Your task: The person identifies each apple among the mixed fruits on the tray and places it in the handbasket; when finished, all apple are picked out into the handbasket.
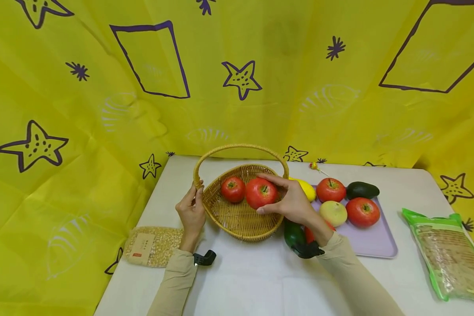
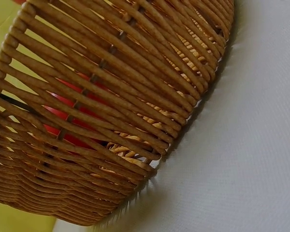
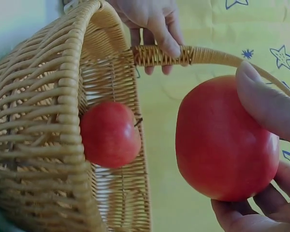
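Observation:
A wicker basket [image 1: 237, 228] with a tall arched handle stands on the white table. My left hand [image 1: 192, 210] grips the base of its handle at the left side; in the right wrist view the left thumb and fingers [image 3: 170, 46] pinch the handle's wrapped end. Over the basket's right part, my right hand [image 1: 296, 199] holds a red apple [image 1: 261, 193] between thumb and fingers. Another red apple [image 1: 233, 189] lies inside the basket, and its red shows through the weave in the left wrist view. The left hand is out of sight in that view.
On the right, a lilac tray [image 1: 379, 245] bears apples [image 1: 363, 212], a pale yellow round fruit [image 1: 333, 213] and a dark green avocado-like fruit [image 1: 362, 190]. A lollipop [image 1: 314, 166] lies behind it. Bagged grains [image 1: 170, 241] lie left; a green-edged package [image 1: 450, 254] lies far right.

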`<state>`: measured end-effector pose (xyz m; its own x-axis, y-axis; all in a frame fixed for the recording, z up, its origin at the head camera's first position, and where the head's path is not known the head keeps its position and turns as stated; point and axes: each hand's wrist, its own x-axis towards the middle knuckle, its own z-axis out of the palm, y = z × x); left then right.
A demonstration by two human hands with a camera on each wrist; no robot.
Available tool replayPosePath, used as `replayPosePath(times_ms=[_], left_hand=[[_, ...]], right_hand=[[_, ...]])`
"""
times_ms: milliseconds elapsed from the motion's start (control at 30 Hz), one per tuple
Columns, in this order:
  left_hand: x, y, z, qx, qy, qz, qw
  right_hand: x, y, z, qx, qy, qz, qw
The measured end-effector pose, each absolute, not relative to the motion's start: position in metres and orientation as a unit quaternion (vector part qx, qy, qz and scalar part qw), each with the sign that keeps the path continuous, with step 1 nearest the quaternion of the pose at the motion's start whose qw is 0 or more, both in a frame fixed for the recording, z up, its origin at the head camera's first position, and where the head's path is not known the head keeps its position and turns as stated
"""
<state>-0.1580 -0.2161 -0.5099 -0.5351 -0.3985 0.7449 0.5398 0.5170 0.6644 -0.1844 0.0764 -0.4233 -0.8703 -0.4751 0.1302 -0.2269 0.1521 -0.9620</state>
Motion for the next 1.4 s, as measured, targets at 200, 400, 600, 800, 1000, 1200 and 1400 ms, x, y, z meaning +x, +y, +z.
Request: replayPosePath(times_ms=[200, 400, 600, 800, 1000, 1200, 1400], left_hand=[[-0.157, -0.216, -0.508, -0.053, -0.728, -0.493, 0.473], [-0.157, -0.217, -0.510, -0.044, -0.730, -0.492, 0.472], [-0.159, -0.217, -0.512, -0.040, -0.729, -0.489, 0.478], [-0.159, -0.217, -0.512, -0.045, -0.728, -0.494, 0.473], [-0.159, -0.218, -0.512, -0.051, -0.728, -0.498, 0.468], [-0.159, -0.217, -0.511, -0.044, -0.732, -0.487, 0.475], [-0.161, -0.215, -0.511, -0.039, -0.733, -0.475, 0.486]], right_hand=[[-0.193, 0.063, -0.425, -0.237, 0.755, -0.601, 0.107], [-0.204, 0.052, -0.425, -0.234, 0.779, -0.573, 0.100], [-0.215, 0.040, -0.427, -0.230, 0.809, -0.534, 0.085], [-0.226, 0.034, -0.429, -0.204, 0.839, -0.498, 0.081], [-0.235, 0.030, -0.432, -0.198, 0.851, -0.478, 0.090], [-0.239, 0.028, -0.435, -0.204, 0.858, -0.462, 0.093], [-0.240, 0.026, -0.433, -0.193, 0.872, -0.438, 0.098]])
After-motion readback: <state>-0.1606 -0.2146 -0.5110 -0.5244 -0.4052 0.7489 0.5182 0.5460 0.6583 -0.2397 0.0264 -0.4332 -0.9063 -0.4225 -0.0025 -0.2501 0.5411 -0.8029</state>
